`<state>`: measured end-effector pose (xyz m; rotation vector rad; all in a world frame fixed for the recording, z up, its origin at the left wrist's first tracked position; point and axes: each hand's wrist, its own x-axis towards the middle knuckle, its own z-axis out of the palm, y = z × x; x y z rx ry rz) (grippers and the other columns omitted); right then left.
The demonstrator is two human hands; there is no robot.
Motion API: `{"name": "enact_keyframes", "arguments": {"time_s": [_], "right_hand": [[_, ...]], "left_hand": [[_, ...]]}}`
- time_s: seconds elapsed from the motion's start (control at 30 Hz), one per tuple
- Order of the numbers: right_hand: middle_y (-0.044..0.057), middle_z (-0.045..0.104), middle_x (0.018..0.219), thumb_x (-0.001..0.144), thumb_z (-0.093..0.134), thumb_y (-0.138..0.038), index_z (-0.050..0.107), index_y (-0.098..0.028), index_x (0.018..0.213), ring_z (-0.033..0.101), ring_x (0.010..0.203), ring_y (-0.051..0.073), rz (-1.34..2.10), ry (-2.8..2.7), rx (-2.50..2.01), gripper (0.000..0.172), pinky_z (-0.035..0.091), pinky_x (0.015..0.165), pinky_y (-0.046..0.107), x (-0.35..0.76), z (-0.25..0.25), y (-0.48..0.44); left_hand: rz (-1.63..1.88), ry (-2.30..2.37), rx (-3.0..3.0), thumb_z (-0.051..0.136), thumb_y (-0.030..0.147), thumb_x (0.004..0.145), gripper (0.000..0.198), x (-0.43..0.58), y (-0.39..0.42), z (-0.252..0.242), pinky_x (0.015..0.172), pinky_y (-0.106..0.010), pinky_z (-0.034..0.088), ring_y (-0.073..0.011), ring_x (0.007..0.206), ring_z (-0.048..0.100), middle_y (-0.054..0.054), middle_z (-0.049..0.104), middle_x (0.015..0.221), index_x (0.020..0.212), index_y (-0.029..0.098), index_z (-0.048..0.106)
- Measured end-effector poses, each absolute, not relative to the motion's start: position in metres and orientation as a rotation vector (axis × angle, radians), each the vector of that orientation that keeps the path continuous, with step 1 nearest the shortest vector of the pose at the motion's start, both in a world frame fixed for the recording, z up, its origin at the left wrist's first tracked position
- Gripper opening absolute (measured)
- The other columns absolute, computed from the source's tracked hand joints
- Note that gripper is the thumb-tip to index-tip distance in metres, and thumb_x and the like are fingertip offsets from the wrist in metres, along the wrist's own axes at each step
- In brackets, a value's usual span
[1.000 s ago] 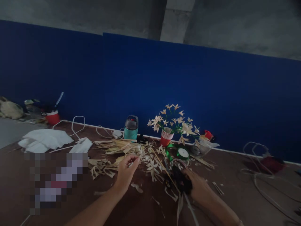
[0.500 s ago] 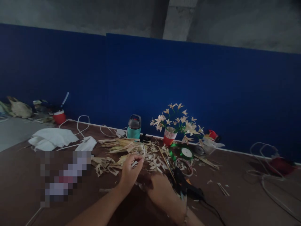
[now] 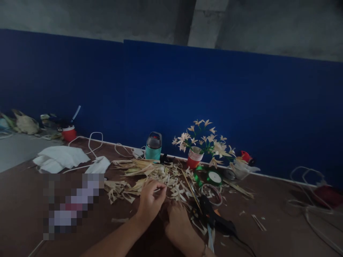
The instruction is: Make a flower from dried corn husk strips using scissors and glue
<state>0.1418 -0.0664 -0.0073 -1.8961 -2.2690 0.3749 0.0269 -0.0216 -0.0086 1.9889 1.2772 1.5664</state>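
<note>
Two hands are working at lower centre: the left hand point(image 3: 149, 204) is pinching a pale dried-leaf strip point(image 3: 158, 188) at the near edge of the leaf pile point(image 3: 142, 167). The right hand point(image 3: 178, 222) is curling beside it, grip unclear. Seemingly picking out a strip; lifting it clear calls for gentleness.

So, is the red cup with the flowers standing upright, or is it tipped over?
Upright. The red cup stands on its base, rim up, and the flowers rise out of its top.
</note>
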Motion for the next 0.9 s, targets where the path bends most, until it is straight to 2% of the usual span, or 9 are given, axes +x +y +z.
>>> {"name": "enact_keyframes", "arguments": {"time_s": [0.2,0.33,0.4,0.67,0.9], "right_hand": [[0.018,0.060,0.108,0.073,0.043,-0.009,0.061,-0.008,0.102,0.051,0.103,0.029,0.349,-2.251,-1.871,0.034,0.033,0.090,0.038,0.141,-0.008,-0.069],[0.015,0.062,0.102,0.075,0.047,-0.017,0.064,-0.013,0.090,0.054,0.095,0.028,0.392,-2.229,-1.895,0.024,0.037,0.084,0.038,0.144,0.001,-0.069],[0.014,0.063,0.098,0.073,0.047,-0.015,0.065,-0.014,0.085,0.054,0.094,0.027,0.430,-2.218,-1.885,0.022,0.039,0.082,0.036,0.145,0.003,-0.068],[0.016,0.058,0.108,0.062,0.047,-0.007,0.061,-0.009,0.100,0.049,0.105,0.027,0.492,-2.199,-1.790,0.040,0.033,0.094,0.036,0.142,-0.007,-0.065],[0.013,0.057,0.112,0.064,0.048,-0.010,0.062,-0.013,0.099,0.045,0.110,0.026,0.526,-2.220,-1.694,0.038,0.030,0.097,0.037,0.144,-0.007,-0.067]], "left_hand": [[1.527,1.313,2.040,0.052,0.018,0.076,0.011,0.026,-0.020,-0.011,0.073,-0.033,0.043,-0.0184,0.073,0.057,-0.002,0.063,0.071,0.069,0.019,0.060],[1.551,1.338,2.030,0.051,0.018,0.076,0.011,0.025,-0.018,-0.013,0.073,-0.033,0.044,-0.0185,0.073,0.058,-0.002,0.063,0.070,0.070,0.019,0.060],[1.555,1.342,2.034,0.052,0.019,0.076,0.011,0.026,-0.018,-0.013,0.073,-0.032,0.044,-0.0184,0.073,0.058,-0.002,0.064,0.070,0.069,0.019,0.060],[1.547,1.338,2.032,0.052,0.019,0.076,0.010,0.025,-0.018,-0.012,0.074,-0.033,0.043,-0.0188,0.074,0.058,-0.002,0.064,0.071,0.070,0.019,0.060],[1.541,1.348,2.036,0.052,0.019,0.076,0.011,0.025,-0.019,-0.011,0.073,-0.033,0.044,-0.0189,0.073,0.058,-0.003,0.064,0.070,0.069,0.020,0.061]]}}
